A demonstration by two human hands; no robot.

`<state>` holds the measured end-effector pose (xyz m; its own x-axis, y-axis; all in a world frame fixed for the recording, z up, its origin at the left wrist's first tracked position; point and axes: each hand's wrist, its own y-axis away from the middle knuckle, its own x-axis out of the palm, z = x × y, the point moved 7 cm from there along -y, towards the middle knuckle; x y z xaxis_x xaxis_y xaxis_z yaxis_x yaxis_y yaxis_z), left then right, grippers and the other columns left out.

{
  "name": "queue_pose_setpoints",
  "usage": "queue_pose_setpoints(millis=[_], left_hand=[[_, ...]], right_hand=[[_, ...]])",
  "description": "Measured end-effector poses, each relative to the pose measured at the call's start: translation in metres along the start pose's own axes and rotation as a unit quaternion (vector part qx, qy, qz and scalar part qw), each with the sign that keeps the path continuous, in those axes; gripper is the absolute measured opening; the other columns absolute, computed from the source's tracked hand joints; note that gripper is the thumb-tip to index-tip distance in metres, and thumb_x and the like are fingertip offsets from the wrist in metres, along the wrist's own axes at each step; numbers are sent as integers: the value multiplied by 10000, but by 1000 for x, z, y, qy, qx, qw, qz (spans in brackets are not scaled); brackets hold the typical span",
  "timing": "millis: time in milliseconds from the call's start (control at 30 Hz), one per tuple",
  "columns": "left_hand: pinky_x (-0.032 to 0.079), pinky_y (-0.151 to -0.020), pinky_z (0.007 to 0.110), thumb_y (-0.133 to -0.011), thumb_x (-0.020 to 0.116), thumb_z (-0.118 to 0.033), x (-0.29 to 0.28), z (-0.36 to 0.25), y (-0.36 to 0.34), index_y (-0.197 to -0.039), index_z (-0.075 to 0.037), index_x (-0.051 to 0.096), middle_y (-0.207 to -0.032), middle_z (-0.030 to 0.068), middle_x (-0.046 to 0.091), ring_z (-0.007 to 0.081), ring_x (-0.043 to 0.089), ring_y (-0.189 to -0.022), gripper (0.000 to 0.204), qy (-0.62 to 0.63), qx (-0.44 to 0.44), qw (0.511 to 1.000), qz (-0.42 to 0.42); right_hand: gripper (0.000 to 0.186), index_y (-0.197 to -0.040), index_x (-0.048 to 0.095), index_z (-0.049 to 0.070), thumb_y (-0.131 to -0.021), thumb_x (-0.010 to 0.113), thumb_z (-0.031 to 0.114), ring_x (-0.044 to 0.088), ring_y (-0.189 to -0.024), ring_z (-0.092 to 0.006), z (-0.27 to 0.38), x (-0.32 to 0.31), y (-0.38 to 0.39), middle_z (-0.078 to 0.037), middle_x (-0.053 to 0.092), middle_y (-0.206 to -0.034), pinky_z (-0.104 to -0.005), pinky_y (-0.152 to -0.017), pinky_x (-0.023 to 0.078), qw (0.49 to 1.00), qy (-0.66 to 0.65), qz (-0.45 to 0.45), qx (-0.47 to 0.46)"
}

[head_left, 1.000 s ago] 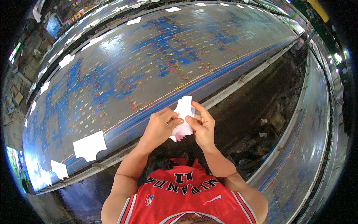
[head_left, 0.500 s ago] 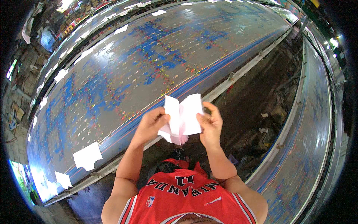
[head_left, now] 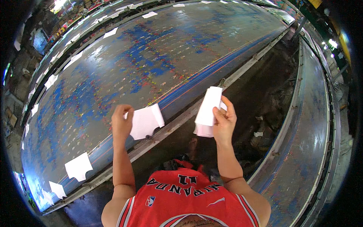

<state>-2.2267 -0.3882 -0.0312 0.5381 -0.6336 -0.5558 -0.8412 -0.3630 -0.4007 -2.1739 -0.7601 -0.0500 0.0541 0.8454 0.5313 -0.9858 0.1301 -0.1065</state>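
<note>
My left hand (head_left: 121,123) pinches the left edge of a single white cloth piece (head_left: 146,122), which spreads out rightward over the near edge of the long table (head_left: 181,53). The cloth's right side is slightly curled, and its lower edge hangs close to the table's rail. To the right, above the dark gap beside the table, my right hand (head_left: 225,123) grips a folded bundle of white cloth pieces (head_left: 209,107), thumb on top. The bundle's lower layers look pinkish.
Another white cut piece (head_left: 78,167) lies flat at the table's near left, with a smaller one (head_left: 57,190) beyond it. More white pieces line the far edge. A dark, littered aisle (head_left: 261,98) separates this table from a second one (head_left: 298,151) on the right.
My hands have moved apart. The left drew one cloth piece leftward over the table edge, while the right kept the folded bundle and shifted slightly right.
</note>
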Motion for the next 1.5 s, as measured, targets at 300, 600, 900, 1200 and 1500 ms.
queue_pose_setpoints(millis=[300,600,900,1200,1500], left_hand=[[511,-686,335,-826,771,-124,155,-156,-32,-880,9,661,-816,120,670,202,643,-740,181,210,91,953,199],[499,-661,323,-761,823,-72,234,-193,-91,-824,-6,568,-817,88,651,182,603,-726,271,117,92,955,255],[528,-702,300,-842,744,10,272,-179,-121,-1104,-14,471,-842,87,657,114,616,-763,380,262,-45,928,260],[505,-639,337,-808,758,-70,266,-210,-137,-859,-6,602,-793,107,618,238,631,-695,176,209,132,945,214],[488,-626,435,-785,763,-71,287,-206,-143,-828,14,603,-804,175,613,387,622,-733,187,97,108,970,195]], right_hand=[[595,-1479,398,-12,-929,626,-35,606,-754,-54,-4,16,-60,-89,710,-939,-199,-635,464,990,102,99,14],[628,-1499,383,0,-929,647,-6,572,-715,-34,10,-12,-142,-60,704,-861,-191,-602,434,976,175,132,-14],[613,-1483,390,-25,-923,641,-19,613,-739,-61,16,-21,-191,-94,707,-894,-203,-629,468,984,132,114,31],[599,-1477,392,-39,-931,635,-5,620,-764,-69,14,-18,-219,-96,705,-916,-204,-662,479,984,100,140,50],[624,-1491,392,-14,-911,614,-62,570,-702,-34,-2,-17,-247,-33,673,-809,-184,-628,442,969,134,192,84]])
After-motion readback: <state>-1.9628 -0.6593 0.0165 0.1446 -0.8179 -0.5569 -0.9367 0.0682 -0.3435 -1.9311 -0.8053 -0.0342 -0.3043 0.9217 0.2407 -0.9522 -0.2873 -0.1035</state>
